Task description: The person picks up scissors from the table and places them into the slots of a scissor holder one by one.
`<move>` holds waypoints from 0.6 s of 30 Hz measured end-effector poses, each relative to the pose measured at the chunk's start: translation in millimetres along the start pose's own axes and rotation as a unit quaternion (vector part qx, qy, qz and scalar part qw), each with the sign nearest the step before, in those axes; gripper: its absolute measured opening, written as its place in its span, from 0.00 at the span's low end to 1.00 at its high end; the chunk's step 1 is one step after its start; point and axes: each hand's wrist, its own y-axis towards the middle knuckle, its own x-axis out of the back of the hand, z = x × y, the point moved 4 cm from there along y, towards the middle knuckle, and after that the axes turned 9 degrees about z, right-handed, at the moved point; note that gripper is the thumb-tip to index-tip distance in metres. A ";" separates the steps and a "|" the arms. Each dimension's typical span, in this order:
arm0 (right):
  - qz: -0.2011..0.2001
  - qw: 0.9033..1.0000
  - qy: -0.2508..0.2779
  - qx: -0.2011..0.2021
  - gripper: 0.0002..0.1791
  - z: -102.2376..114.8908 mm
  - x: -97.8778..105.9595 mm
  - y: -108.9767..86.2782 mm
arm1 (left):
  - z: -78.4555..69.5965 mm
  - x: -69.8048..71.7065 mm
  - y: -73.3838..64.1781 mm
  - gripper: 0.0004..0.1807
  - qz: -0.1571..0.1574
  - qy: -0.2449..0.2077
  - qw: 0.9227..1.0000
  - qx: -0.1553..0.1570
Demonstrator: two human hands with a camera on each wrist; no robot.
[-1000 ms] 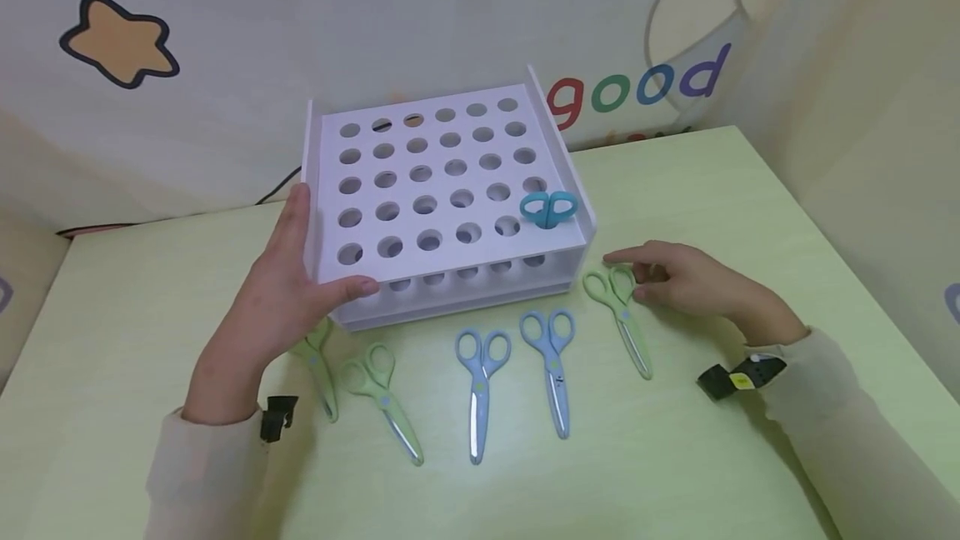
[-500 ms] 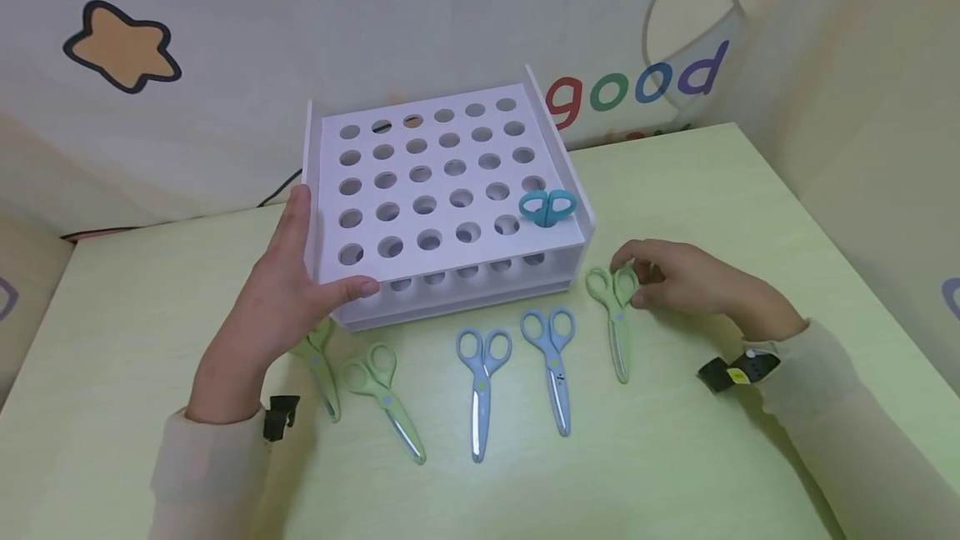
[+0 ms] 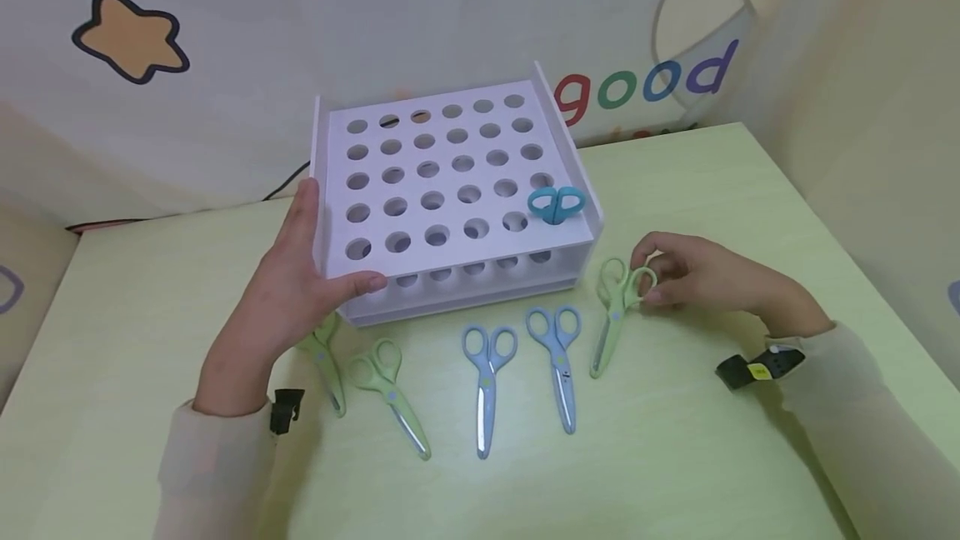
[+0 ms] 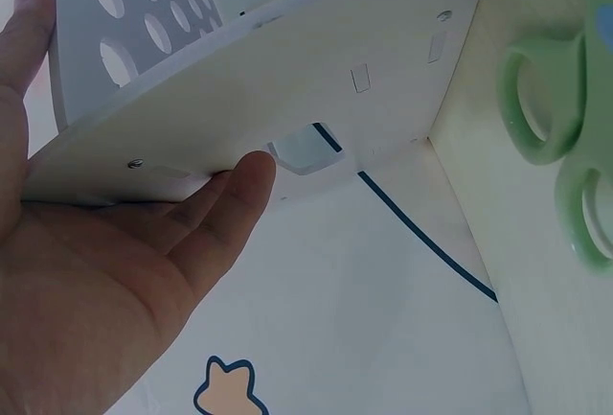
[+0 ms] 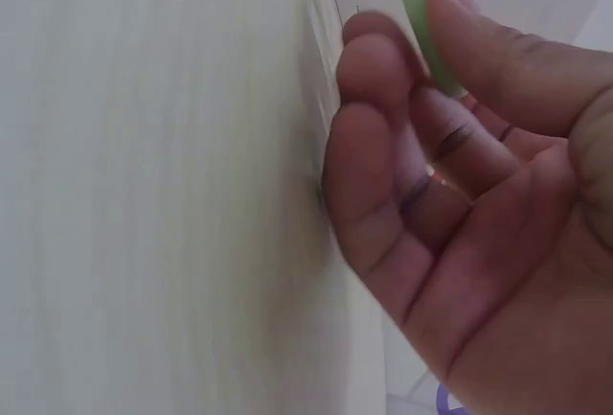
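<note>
Head view: soft, fairly even light, slightly dim; mostly sharp. Pale glare on the near middle of the table (image 3: 532,494), blades of the blue scissors (image 3: 487,386) glint white. Soft shadows beside left sleeve (image 3: 217,457) and right sleeve (image 3: 862,415). Left wrist: greyer, dimmer, outer side of white rack (image 4: 393,51) shaded, edges readable. Right wrist: muted, tabletop smeared, blurry shadow by right hand (image 5: 508,233); green scissors (image 5: 419,12) soft.

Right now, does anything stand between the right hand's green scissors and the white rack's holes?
Sideways from the green scissors, yes: the rack's right wall, then teal scissors in its near right corner. From above, nothing visible blocks most holes.
</note>
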 end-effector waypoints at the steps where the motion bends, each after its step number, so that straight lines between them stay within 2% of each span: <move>1: -0.001 1.000 0.019 0.011 0.15 -0.9 1.2 -1.0 | 0.1 0.0 0.0 0.71 0.000 0.001 1.000 0.001; 4: -0.017 0.998 0.050 0.045 0.12 -1.8 5.6 -4.4 | -0.1 -0.2 0.1 0.71 0.001 0.006 1.000 0.004; 11: -0.077 0.988 0.053 0.120 0.06 5.5 14.5 -12.6 | -1.8 -0.6 0.1 0.72 0.007 0.013 1.000 0.012; 18: -0.095 0.973 0.109 0.180 0.07 16.8 16.1 -15.5 | -2.0 0.9 0.2 0.73 0.010 0.006 1.000 0.010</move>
